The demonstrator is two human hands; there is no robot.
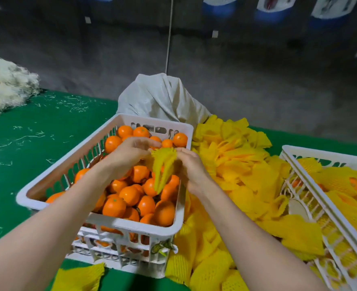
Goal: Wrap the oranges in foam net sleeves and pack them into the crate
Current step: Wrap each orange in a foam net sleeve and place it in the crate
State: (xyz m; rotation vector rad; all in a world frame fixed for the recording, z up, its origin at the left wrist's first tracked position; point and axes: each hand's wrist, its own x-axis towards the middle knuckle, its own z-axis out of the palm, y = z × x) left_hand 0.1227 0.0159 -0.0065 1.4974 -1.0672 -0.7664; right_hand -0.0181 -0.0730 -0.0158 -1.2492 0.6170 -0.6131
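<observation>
I hold one yellow foam net sleeve (pixel 163 166) with both hands. My left hand (pixel 131 154) pinches its top edge on one side, and my right hand (pixel 191 168) pinches the top edge on the other side. The fingers of both hands are curled on it. The sleeve hangs down from my fingers, just above the oranges (pixel 129 195). Its thin end points down at them.

The oranges fill a white crate (pixel 131 226) right under my hands. They have no sleeves on. This crate sits on top of another white crate, on the green desk (pixel 26 154).

Just beside the crate, on my right, is a big pile of yellow sleeves (pixel 236 156). Past the pile is a second crate (pixel 320 153) with wrapped oranges (pixel 341 179) inside.

One more sleeve lies flat (pixel 79 278) on the desk near my left arm. A grey sack (pixel 160 97) stands behind the crate of oranges. A fluffy white heap (pixel 3 85) is far off on the left.
</observation>
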